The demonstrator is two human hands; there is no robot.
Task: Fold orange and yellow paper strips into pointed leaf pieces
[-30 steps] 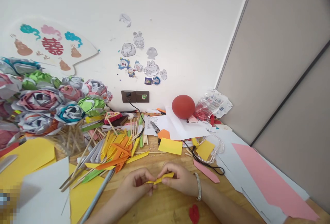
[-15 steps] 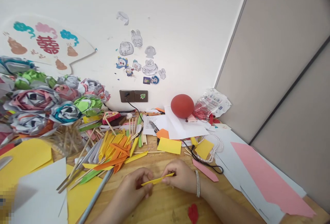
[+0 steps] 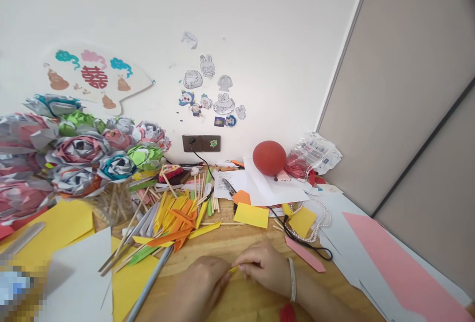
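Note:
Between my two hands is a narrow folded strip of yellow paper (image 3: 233, 269), mostly covered by the fingers. My left hand (image 3: 208, 278) pinches its left end, the back of the hand turned up. My right hand (image 3: 261, 266), with a beaded bracelet (image 3: 292, 280) at the wrist, grips the other end with curled fingers. Just below my right wrist lies a small red piece (image 3: 287, 313), partly cut off by the frame. Beyond the hands rests a yellow paper rectangle (image 3: 251, 214). Folded yellow and orange paper strips (image 3: 181, 220) are heaped to the left of them.
Paper flowers (image 3: 79, 151) stand in a container at the left. A grey rod (image 3: 150, 282) lies by my left forearm. Behind are a red balloon (image 3: 269, 158), white sheets and wooden sticks. Pink paper (image 3: 401, 262), a black cable (image 3: 311, 247) and a bead string lie right.
My hands have drawn closer together, and less of the yellow strip shows between them. The left hand has turned over its end. The whole view has shifted, so the scene sits further right and lower.

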